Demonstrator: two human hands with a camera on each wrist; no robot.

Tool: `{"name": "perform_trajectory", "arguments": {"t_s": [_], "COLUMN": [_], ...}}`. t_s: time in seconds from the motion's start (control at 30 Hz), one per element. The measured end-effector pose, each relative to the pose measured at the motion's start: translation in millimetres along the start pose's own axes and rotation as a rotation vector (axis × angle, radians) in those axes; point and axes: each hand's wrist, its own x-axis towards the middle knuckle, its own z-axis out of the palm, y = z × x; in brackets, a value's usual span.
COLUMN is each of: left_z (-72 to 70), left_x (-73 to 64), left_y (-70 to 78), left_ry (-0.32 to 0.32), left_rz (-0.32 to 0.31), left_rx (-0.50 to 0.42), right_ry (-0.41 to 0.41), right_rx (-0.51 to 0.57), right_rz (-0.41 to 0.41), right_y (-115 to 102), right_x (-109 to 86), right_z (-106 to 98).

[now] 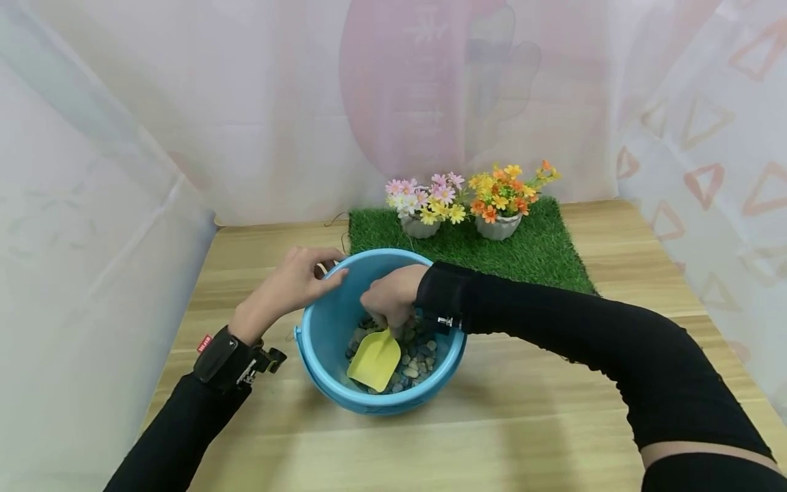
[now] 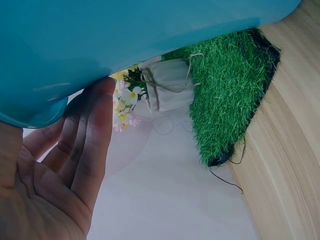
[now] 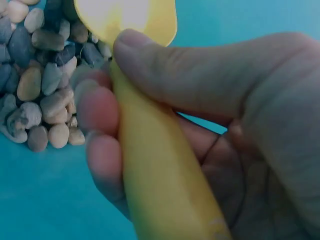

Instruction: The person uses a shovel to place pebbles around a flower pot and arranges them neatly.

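A blue bucket (image 1: 320, 335) stands on the wooden table with pebbles (image 1: 418, 362) in its bottom. My left hand (image 1: 301, 277) grips its rim at the far left, thumb at the rim and fingers against the outer wall; the left wrist view shows these fingers (image 2: 85, 145) touching the blue plastic. Inside the bucket, my right hand (image 1: 393, 294) holds a yellow toy shovel (image 1: 375, 360) by the handle. In the right wrist view the thumb and fingers wrap the handle (image 3: 155, 165), and the blade (image 3: 135, 20) lies beyond them, beside the pebbles.
Behind the bucket lies a green artificial grass mat (image 1: 529, 253). On it stand two pots of flowers, one pink, white and yellow (image 1: 424, 198), one orange and yellow (image 1: 504, 195). Printed cloth (image 1: 277, 102) hangs around the wooden table (image 1: 277, 437).
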Motion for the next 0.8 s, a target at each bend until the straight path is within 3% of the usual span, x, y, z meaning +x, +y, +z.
{"name": "perform_trajectory", "arguments": {"t_s": [0.1,0.27,0.53,0.8], "left_z": [-2.5,-4.0,-3.2,-1.0], "left_x": [0.5,1.3,1.3,1.1], "left_y": [1.2,2.1,1.9,0.2], "left_ry": [-0.004,-0.012,-0.011,-0.015], "left_rz": [-0.012,-0.032,-0.026,-0.020], "left_rx": [0.005,0.005,0.007,0.000], "right_ry": [0.012,0.025,0.291,0.423], "right_rx": [-0.024,-0.015,-0.116,-0.203], "right_rz": [0.014,0.037,0.085,0.088], "right_y": [-3.9,-17.0,-39.5,-39.0], "right_x": [-1.5,-20.6,-47.1,-51.5], "right_z": [-1.0,-8.7,-18.5,-15.7]}}
